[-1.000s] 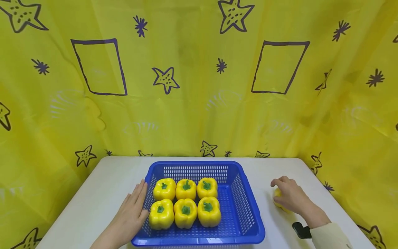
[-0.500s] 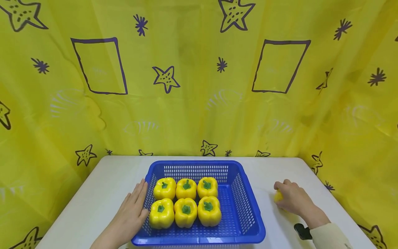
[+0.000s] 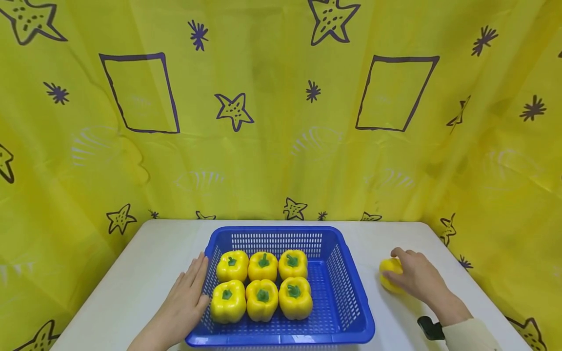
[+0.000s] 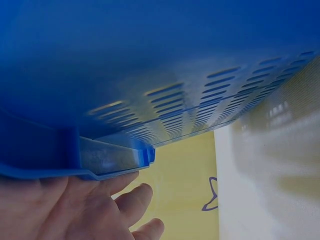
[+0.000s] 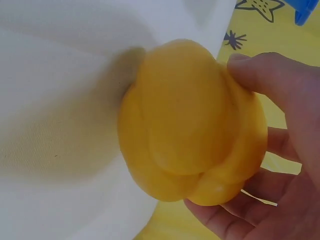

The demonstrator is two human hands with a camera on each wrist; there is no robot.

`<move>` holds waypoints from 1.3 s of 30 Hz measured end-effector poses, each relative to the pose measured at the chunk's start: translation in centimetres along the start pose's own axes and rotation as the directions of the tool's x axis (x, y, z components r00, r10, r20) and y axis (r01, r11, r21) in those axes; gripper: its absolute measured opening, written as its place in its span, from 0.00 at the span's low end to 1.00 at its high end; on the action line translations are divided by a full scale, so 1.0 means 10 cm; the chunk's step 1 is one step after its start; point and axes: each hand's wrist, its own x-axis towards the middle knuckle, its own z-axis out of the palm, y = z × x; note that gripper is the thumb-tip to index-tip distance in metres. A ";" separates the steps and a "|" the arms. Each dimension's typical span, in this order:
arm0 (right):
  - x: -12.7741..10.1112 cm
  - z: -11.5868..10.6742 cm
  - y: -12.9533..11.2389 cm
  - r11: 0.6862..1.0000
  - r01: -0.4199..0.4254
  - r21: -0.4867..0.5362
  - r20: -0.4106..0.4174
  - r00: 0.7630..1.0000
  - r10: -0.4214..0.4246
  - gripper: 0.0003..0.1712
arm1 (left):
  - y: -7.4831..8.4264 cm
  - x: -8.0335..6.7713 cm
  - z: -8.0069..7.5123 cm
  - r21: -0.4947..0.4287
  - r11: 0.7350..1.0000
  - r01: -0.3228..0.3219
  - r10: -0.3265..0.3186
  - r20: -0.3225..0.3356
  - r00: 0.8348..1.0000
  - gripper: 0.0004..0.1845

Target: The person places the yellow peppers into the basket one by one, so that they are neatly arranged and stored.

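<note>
My right hand (image 3: pixel 419 280) grips a yellow bell pepper (image 3: pixel 391 274) at the table's right side. In the right wrist view, thumb and fingers curl round this bell pepper (image 5: pixel 185 125), whose lobed underside faces the camera; its stem is hidden. Flat along the left rim of a blue plastic basket (image 3: pixel 281 339) lies my left hand (image 3: pixel 180 297), its fingers straight. The left wrist view has those fingers (image 4: pixel 132 202) beneath the basket rim, beside the slotted wall (image 4: pixel 170 102). Inside the basket, several yellow bell peppers (image 3: pixel 262 300) stand in two rows, green stems up.
A white table (image 3: pixel 145 273) bears the basket. The basket's right part shows bare blue floor (image 3: pixel 325 292). A yellow curtain (image 3: pixel 272 161) with drawn stars surrounds the table at the back and sides. A black strap piece (image 3: pixel 430 327) hangs by the right wrist.
Over the last half second the bell pepper in my right hand has come further into view, and the hand has turned slightly. The left hand and the basket have stayed put.
</note>
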 end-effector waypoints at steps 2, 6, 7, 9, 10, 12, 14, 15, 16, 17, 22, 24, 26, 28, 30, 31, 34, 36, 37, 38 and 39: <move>0.00 -0.01 0.00 1.000 0.000 0.016 -0.002 1.000 0.000 0.30 | 0.00 0.00 0.00 -0.001 1.000 -0.005 0.005 -0.007 1.000 0.39; 0.00 -0.01 0.01 0.999 -0.005 0.035 0.015 1.000 0.004 0.28 | 0.01 0.00 0.00 -0.002 1.000 -0.014 0.014 -0.020 1.000 0.38; 0.00 -0.01 0.01 0.999 -0.013 0.040 0.026 1.000 0.012 0.28 | 0.01 0.00 0.00 -0.003 1.000 -0.013 0.013 -0.018 1.000 0.38; -0.01 -0.02 0.00 0.999 -0.026 0.042 0.049 0.998 0.024 0.27 | 0.01 0.00 0.00 -0.006 1.000 -0.008 0.008 -0.009 1.000 0.39; 0.00 -0.02 0.00 0.998 -0.034 0.044 0.065 0.997 0.031 0.27 | 0.01 0.00 0.00 -0.009 1.000 -0.004 0.004 -0.003 1.000 0.39; 0.00 -0.03 0.00 0.998 -0.047 0.043 0.097 0.994 0.043 0.27 | 0.00 0.00 -0.01 -0.010 1.000 0.005 -0.005 0.007 1.000 0.39; 0.01 -0.04 -0.01 0.998 -0.056 0.042 0.123 0.991 0.050 0.27 | 0.00 0.00 -0.01 -0.007 1.000 0.011 -0.011 0.015 1.000 0.39; 0.01 -0.05 -0.01 0.997 -0.059 0.044 0.135 0.990 0.052 0.27 | 0.00 0.01 -0.01 -0.007 1.000 0.014 -0.013 0.018 1.000 0.39; 0.01 -0.05 -0.01 0.997 -0.060 0.046 0.143 0.988 0.053 0.26 | 0.00 0.01 -0.01 -0.005 1.000 0.014 -0.014 0.019 1.000 0.39; 0.01 -0.05 -0.01 0.997 -0.060 0.047 0.148 0.988 0.052 0.26 | 0.00 0.01 -0.01 -0.004 1.000 0.015 -0.015 0.021 1.000 0.39; 0.00 -0.06 -0.01 0.998 -0.051 0.044 0.151 0.988 0.044 0.28 | 0.01 0.01 -0.02 -0.009 1.000 0.012 -0.012 0.023 1.000 0.39; -0.01 -0.06 0.00 0.997 -0.051 0.050 0.138 0.990 0.044 0.27 | 0.01 0.01 -0.02 -0.010 1.000 0.009 -0.009 0.020 1.000 0.39; -0.02 -0.06 0.01 0.997 -0.042 0.059 0.106 0.994 0.035 0.26 | 0.01 0.01 -0.02 -0.010 1.000 0.008 -0.007 0.019 1.000 0.39; -0.03 -0.05 0.01 0.998 -0.029 0.064 0.063 0.998 0.025 0.24 | 0.01 0.01 -0.02 -0.010 1.000 0.008 -0.008 0.020 1.000 0.39; -0.03 -0.04 0.02 0.998 -0.014 0.066 0.023 1.000 0.013 0.24 | 0.01 0.01 -0.02 -0.010 1.000 0.009 -0.009 0.025 1.000 0.39; -0.03 -0.04 0.02 0.998 -0.009 0.066 0.007 1.000 0.008 0.24 | 0.01 0.01 -0.02 -0.009 1.000 0.010 -0.010 0.027 1.000 0.39; -0.03 -0.04 0.02 0.997 -0.010 0.075 -0.015 1.000 0.011 0.24 | 0.02 0.01 -0.02 -0.008 1.000 0.012 -0.012 0.028 1.000 0.39; -0.03 -0.03 0.02 0.996 -0.017 0.087 -0.018 1.000 0.019 0.24 | 0.01 0.01 -0.02 -0.007 1.000 0.010 -0.010 0.025 1.000 0.39; -0.03 -0.02 0.02 0.995 -0.023 0.093 -0.018 1.000 0.025 0.24 | 0.01 0.01 -0.02 -0.008 1.000 0.010 -0.010 0.023 1.000 0.39; -0.04 -0.02 0.02 0.994 -0.030 0.101 -0.017 0.999 0.032 0.24 | 0.01 0.01 -0.01 -0.008 1.000 0.008 -0.008 0.019 1.000 0.39; -0.04 -0.02 0.02 0.993 -0.041 0.109 -0.012 0.999 0.043 0.25 | 0.01 0.01 -0.01 -0.010 1.000 0.005 -0.005 0.015 1.000 0.39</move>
